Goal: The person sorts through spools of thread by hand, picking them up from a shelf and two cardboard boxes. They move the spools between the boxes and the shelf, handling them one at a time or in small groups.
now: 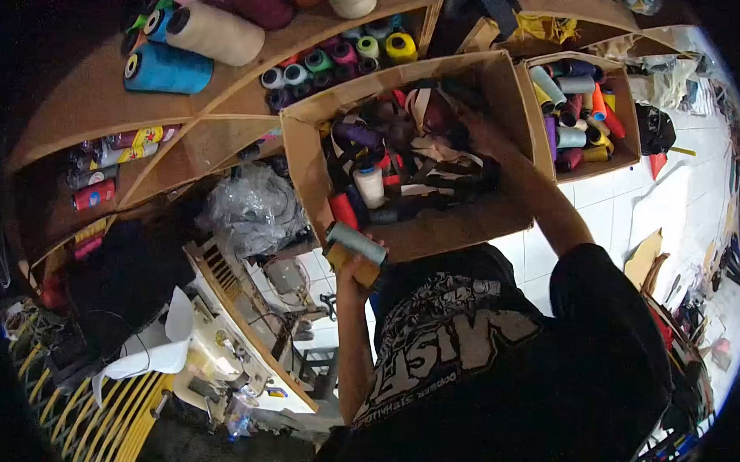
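Observation:
My left hand (353, 274) is closed around thread spools at the near left corner of a large cardboard box (460, 238). Two show in it: a grey-blue thread spool (356, 241) and a mustard thread spool (361, 268). My right hand (465, 120) reaches into the far right part of the box; its fingers are lost in shadow among dark contents. Inside lie a white thread spool (369, 187), a purple spool (358, 134), a maroon bundle (431, 113) and tangled dark straps. A red spool (342, 209) sits by the left wall.
A smaller cardboard box (596, 166) of mixed spools stands at the right. Wooden shelves (195, 127) with large cones (167, 69) and rows of spools run behind. At the left are a plastic-wrapped bundle (255, 204) and a sewing machine (207, 359). White floor tiles (601, 207) show at the right.

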A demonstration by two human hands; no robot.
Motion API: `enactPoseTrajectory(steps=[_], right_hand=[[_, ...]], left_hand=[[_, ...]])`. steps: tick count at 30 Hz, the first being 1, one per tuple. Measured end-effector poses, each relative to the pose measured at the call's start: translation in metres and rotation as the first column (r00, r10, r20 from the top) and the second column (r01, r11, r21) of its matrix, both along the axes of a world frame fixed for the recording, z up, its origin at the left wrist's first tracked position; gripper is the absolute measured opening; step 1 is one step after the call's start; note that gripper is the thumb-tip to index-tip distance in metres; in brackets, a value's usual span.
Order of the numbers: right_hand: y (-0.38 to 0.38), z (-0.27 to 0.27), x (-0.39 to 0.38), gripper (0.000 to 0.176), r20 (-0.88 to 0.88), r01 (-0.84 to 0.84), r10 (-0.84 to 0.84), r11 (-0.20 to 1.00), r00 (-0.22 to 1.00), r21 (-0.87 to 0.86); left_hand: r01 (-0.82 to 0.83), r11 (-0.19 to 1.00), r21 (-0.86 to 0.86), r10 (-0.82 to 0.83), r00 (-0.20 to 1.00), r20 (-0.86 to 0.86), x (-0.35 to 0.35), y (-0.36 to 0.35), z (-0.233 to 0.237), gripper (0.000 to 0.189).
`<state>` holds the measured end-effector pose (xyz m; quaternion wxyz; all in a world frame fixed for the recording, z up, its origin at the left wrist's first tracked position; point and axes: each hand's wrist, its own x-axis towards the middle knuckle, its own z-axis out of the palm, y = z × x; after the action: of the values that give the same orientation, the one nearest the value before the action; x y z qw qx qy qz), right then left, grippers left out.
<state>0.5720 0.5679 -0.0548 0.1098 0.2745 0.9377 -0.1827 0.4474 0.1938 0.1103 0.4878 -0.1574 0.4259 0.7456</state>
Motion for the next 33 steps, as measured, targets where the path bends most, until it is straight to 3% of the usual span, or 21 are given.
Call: enactPoseTrajectory(steps=[1, 3, 5, 7, 11, 14, 16, 18, 19, 21, 22, 26, 29, 32, 33], right_hand=[[-0.002, -0.031, 0.011, 0.053, -0.096, 0.022, -0.02, 1.0, 0.995, 0.015], [0.004, -0.039, 0.009, 0.055, -0.107, 0.026, -0.023, 0.999, 0.994, 0.021], [0.004, 0.001, -0.008, 0.058, 0.071, -0.016, 0.018, 0.999, 0.997, -0.029], [0.011, 0.025, -0.015, 0.063, -0.032, 0.061, -0.062, 0.997, 0.998, -0.052], [0.034, 0.016, -0.03, 0.071, -0.053, 0.343, -0.38, 0.88, 0.924, -0.327], [0.034, 0.029, -0.057, 0.069, -0.214, 0.312, -0.288, 0.946, 0.933, 0.09], [0.035, 0.005, -0.063, 0.072, 0.075, 0.32, -0.322, 0.947, 0.944, 0.032], [0.051, -0.031, -0.07, 0.074, 0.054, 0.315, -0.318, 0.947, 0.946, 0.065], [0.06, -0.065, -0.061, 0.073, -0.103, 0.313, -0.303, 0.943, 0.948, 0.112], [0.057, -0.072, -0.062, 0.071, -0.25, 0.345, -0.3, 0.925, 0.921, 0.159], [0.049, -0.057, -0.062, 0.07, -0.24, 0.368, -0.325, 0.916, 0.915, 0.16], [0.046, -0.015, -0.059, 0.067, 0.026, 0.404, -0.403, 0.911, 0.915, -0.085], [0.015, 0.081, -0.056, 0.063, 0.016, 0.49, -0.491, 0.867, 0.871, -0.085], [-0.023, 0.157, -0.038, 0.063, -0.388, 0.165, -0.323, 0.907, 0.863, -0.387], [-0.033, 0.175, -0.035, 0.062, -0.224, 0.119, -0.357, 0.726, 0.907, -0.677]], left_hand=[[-0.002, 1.0, 0.003, 0.002, 1.0, -0.006, 0.0, -0.001, 0.003, 0.057], [0.0, 1.0, 0.027, 0.001, 1.0, -0.024, -0.002, 0.006, 0.006, 0.057], [-0.005, 1.0, -0.007, 0.004, 0.999, -0.046, -0.001, -0.002, 0.0, 0.062], [-0.029, 1.0, 0.003, 0.03, 0.999, -0.038, -0.001, 0.0, 0.006, 0.061], [-0.019, 0.998, 0.057, 0.02, 1.0, -0.014, -0.004, 0.0, 0.01, 0.064], [-0.008, 1.0, 0.023, 0.008, 1.0, -0.021, -0.004, 0.0, 0.002, 0.066], [-0.027, 0.999, -0.041, 0.027, 1.0, -0.01, 0.001, -0.004, 0.009, 0.066], [-0.049, 0.998, -0.043, 0.048, 0.999, -0.02, 0.003, -0.003, 0.008, 0.067], [-0.057, 0.998, -0.025, 0.056, 0.998, -0.03, 0.005, -0.008, 0.009, 0.068], [-0.064, 0.997, -0.033, 0.063, 0.997, -0.042, 0.009, -0.016, 0.009, 0.068], [-0.065, 0.996, -0.06, 0.062, 0.997, -0.041, 0.013, -0.02, 0.01, 0.067], [-0.082, 0.995, -0.05, 0.079, 0.995, -0.057, 0.014, -0.019, 0.012, 0.067], [-0.021, 0.995, -0.098, 0.016, 0.998, -0.054, 0.011, -0.022, 0.013, 0.068], [0.065, 0.996, -0.054, -0.071, 0.991, -0.115, 0.001, -0.01, 0.009, 0.059], [0.074, 0.996, -0.046, -0.079, 0.989, -0.123, -0.001, -0.005, 0.004, 0.059]])
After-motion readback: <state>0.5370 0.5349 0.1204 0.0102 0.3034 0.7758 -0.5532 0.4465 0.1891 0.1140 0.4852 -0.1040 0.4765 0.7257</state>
